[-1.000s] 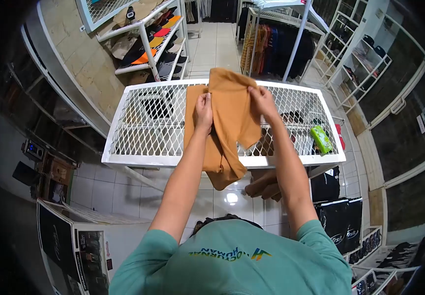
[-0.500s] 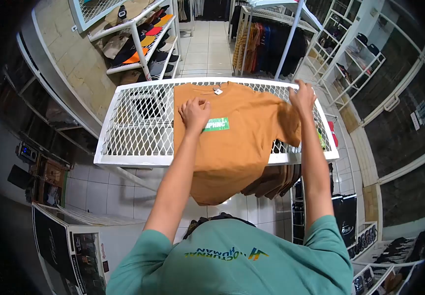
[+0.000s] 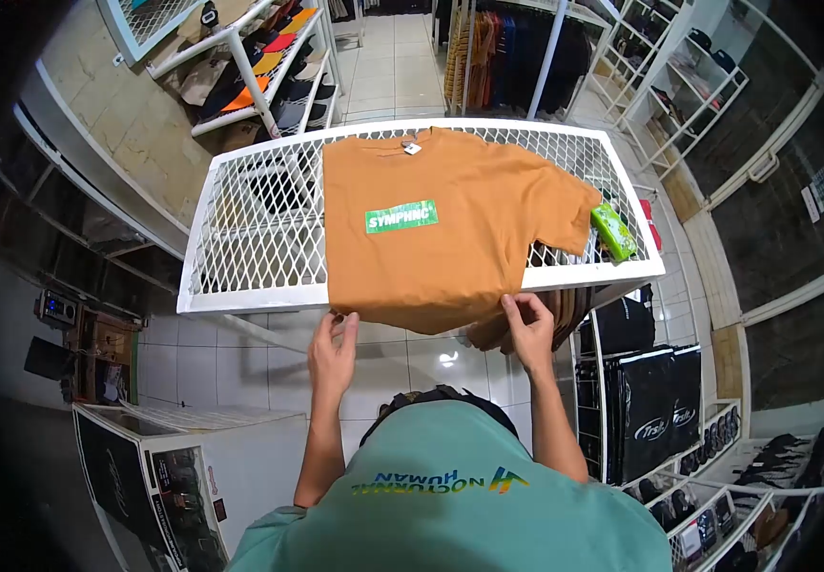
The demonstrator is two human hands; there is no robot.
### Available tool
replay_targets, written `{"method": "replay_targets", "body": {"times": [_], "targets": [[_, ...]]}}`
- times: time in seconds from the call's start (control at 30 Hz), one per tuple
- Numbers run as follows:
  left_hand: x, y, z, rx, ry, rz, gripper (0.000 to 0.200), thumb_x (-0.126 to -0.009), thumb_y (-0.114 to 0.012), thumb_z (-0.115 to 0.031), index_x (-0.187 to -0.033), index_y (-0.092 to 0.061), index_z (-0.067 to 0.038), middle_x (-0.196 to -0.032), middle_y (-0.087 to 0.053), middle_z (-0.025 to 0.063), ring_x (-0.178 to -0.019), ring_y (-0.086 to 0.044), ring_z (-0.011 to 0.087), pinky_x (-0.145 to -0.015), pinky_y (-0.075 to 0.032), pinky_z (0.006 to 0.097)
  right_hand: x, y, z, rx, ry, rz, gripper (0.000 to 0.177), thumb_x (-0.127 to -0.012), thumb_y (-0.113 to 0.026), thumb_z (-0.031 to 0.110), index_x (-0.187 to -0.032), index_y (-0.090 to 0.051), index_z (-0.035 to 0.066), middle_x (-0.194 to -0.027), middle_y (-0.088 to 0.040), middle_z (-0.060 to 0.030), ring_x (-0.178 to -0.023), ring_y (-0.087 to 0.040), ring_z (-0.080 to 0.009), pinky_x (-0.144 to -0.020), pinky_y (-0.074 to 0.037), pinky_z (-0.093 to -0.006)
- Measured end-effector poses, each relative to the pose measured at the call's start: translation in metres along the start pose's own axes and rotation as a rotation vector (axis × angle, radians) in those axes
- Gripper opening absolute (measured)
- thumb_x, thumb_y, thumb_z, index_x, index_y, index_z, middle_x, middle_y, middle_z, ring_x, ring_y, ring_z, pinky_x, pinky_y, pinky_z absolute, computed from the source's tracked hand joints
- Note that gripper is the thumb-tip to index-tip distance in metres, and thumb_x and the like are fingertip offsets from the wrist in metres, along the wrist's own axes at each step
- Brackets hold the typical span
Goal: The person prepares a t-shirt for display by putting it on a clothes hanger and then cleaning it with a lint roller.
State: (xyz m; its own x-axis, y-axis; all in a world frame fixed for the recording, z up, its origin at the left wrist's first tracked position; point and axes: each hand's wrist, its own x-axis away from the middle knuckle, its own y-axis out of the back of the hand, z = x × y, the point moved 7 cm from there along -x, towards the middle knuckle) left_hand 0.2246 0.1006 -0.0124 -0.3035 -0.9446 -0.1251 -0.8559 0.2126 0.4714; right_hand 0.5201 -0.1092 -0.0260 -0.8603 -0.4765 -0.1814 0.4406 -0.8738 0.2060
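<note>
An orange T-shirt (image 3: 441, 262) lies over the table with one side folded in, a sleeve out to the right and its lower part hanging past the front edge. A green printed label reading SYMPHNC (image 3: 402, 216) is on its chest, and a small white tag (image 3: 411, 148) shows at the collar. At the lower left corner of the hem, my left hand (image 3: 332, 355) closes its fingertips on the cloth. My right hand (image 3: 530, 334) pinches the shirt's lower right edge. Parts of the fingers are hidden behind the fabric.
The shirt rests on a white mesh-topped table (image 3: 250, 297). A bright green packet (image 3: 613, 234) sits by the sleeve at the right. Brown garments (image 3: 565, 319) hang under the table's front right. Cap shelves (image 3: 269, 81) stand back left, clothes racks behind.
Both hands have moved from the top of the shirt toward me, down to its lower hem. The sleeve lies flatter, and the green packet is now uncovered.
</note>
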Motion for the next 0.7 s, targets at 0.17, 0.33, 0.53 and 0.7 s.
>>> {"method": "replay_targets", "body": {"times": [0.17,0.33,0.53,0.7], "targets": [[-0.012,-0.009,0.019,0.211,-0.010,0.147,0.033,-0.108,-0.057,-0.029,-0.109,-0.063,0.003,-0.094,-0.068,0.0051,-0.085,-0.059,0.0114,-0.074,-0.047,0.0271,-0.010,-0.010,0.002,-0.208,-0.083,0.173,0.020,-0.093,-0.077,0.013,-0.080,-0.066,0.002,-0.072,-0.063,0.0056,-0.066,-0.053,-0.0008,-0.059,-0.039,-0.0201],[-0.009,0.003,-0.007,0.716,0.120,0.062,0.027,-0.111,-0.050,-0.023,-0.094,-0.059,-0.004,-0.085,-0.058,-0.0048,-0.078,-0.043,0.0008,-0.069,-0.038,0.0220,-0.015,-0.032,0.033,-0.769,-0.371,0.420,0.021,-0.089,-0.063,0.006,-0.107,-0.069,-0.002,-0.094,-0.072,-0.0055,-0.086,-0.066,-0.0119,-0.082,-0.052,-0.0272],[-0.012,0.003,0.019,0.727,0.141,0.026,0.027,-0.111,-0.050,-0.023,-0.091,-0.057,-0.006,-0.079,-0.050,-0.0085,-0.072,-0.037,-0.0001,-0.063,-0.031,0.0208,-0.020,-0.021,0.035,-0.944,-0.352,0.347,0.042,-0.092,-0.063,0.010,-0.132,-0.058,0.000,-0.128,-0.064,-0.0120,-0.110,-0.064,-0.0220,-0.096,-0.051,-0.0383],[-0.005,0.003,0.036,0.671,0.151,0.072,0.026,-0.111,-0.051,-0.023,-0.091,-0.057,-0.007,-0.076,-0.046,-0.0088,-0.070,-0.035,0.0002,-0.061,-0.030,0.0213,-0.017,0.059,0.078,0.598,0.304,-0.403,0.021,-0.083,-0.077,0.015,-0.098,-0.068,0.004,-0.096,-0.057,-0.0168,-0.090,-0.060,-0.0341,-0.079,-0.050,-0.0414]]}}
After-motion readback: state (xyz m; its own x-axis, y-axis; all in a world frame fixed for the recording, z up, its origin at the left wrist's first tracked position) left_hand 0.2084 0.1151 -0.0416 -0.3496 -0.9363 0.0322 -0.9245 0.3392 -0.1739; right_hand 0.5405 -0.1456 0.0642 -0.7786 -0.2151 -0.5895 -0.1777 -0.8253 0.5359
